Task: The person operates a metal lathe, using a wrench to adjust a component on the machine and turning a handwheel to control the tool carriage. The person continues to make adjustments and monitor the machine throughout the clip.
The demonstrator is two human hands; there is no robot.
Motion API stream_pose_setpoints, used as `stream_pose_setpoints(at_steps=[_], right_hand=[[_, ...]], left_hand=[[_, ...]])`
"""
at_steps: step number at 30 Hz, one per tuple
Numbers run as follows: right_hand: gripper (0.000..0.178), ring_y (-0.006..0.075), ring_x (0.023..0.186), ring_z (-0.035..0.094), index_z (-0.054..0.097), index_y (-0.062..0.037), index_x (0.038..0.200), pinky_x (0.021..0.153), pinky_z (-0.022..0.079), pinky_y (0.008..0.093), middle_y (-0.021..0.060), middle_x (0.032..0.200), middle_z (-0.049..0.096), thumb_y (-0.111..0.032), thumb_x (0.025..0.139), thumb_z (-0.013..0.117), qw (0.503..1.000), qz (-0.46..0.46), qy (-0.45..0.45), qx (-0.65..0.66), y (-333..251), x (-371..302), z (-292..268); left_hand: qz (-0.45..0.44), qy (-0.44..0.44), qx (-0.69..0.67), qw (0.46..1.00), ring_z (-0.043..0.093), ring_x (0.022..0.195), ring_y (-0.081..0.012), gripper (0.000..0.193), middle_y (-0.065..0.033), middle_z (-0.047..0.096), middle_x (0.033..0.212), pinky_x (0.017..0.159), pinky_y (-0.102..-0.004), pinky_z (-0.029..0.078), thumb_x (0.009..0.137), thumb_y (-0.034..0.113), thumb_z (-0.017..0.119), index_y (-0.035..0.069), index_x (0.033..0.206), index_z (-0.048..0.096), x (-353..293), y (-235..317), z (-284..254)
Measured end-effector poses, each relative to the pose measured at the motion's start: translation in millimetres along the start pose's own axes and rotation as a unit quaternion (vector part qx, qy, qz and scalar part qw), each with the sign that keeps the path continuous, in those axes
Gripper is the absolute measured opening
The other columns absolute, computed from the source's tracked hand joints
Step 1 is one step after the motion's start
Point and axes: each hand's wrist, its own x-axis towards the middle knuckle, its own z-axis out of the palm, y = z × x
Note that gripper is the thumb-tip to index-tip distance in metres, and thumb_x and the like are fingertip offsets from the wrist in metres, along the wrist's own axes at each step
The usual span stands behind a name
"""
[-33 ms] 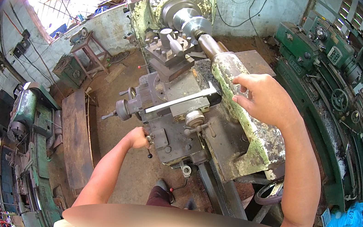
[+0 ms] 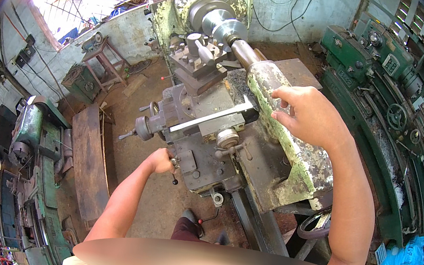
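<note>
A lathe stands before me, its workpiece (image 2: 231, 29) a shiny stepped metal cylinder held at the chuck (image 2: 207, 12). The tailstock quill (image 2: 244, 54) meets the workpiece's near end. My right hand (image 2: 309, 113) is over the worn green tailstock (image 2: 302, 164), thumb and bent fingers apart, holding nothing; I cannot tell whether it touches. At the carriage's left edge, my left hand (image 2: 162, 161) is closed around a small lever, mostly hidden by the fingers. A caliper (image 2: 208, 118) lies across the carriage, below the tool post (image 2: 197, 62). A cross-slide handwheel (image 2: 142, 127) is beyond my left hand.
Another green lathe (image 2: 370, 89) runs along the right side. More machinery (image 2: 41, 135) and a wooden board (image 2: 91, 153) are at the left. The tailstock handwheel (image 2: 312, 228) is below my right forearm. A blue plastic bag (image 2: 406, 255) lies at lower right.
</note>
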Motion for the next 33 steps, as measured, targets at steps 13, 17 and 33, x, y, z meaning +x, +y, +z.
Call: stream_pose_setpoints(at_steps=[13, 17, 33], right_hand=[[0.033, 0.037, 0.099, 0.073, 0.072, -0.007, 0.119, 0.089, 0.057, 0.0483, 0.0166, 0.099, 0.077, -0.024, 0.091, 0.078, 1.0, 0.005, -0.001, 0.011, -2, -1, 0], [0.036, 0.0377, 0.092, 0.073, 0.072, -0.0031, 0.12, 0.085, 0.056, 0.0459, 0.0165, 0.096, 0.076, -0.019, 0.088, 0.08, 1.0, -0.017, 0.016, 0.01, -2, -1, 2], [0.036, 0.0372, 0.094, 0.072, 0.072, -0.0033, 0.121, 0.087, 0.056, 0.0461, 0.016, 0.097, 0.076, -0.019, 0.089, 0.079, 1.0, -0.004, 0.008, -0.009, -2, -1, 1]], left_hand=[[0.007, 0.003, 0.008, 1.0, 0.073, 0.084, -0.0391, 0.047, -0.0224, 0.076, 0.088, 0.08, -0.047, 0.057, 0.063, 0.034, 0.09, 0.004, 0.097, 0.08, 0, 0, 0], [0.001, 0.0, 0.009, 1.0, 0.074, 0.091, -0.0411, 0.047, -0.0241, 0.076, 0.094, 0.084, -0.0478, 0.058, 0.062, 0.032, 0.088, 0.002, 0.097, 0.079, -3, 5, -3], [0.008, -0.003, -0.002, 1.0, 0.072, 0.082, -0.037, 0.046, -0.0195, 0.077, 0.086, 0.079, -0.0464, 0.057, 0.063, 0.037, 0.09, 0.005, 0.094, 0.08, 2, -3, 1]])
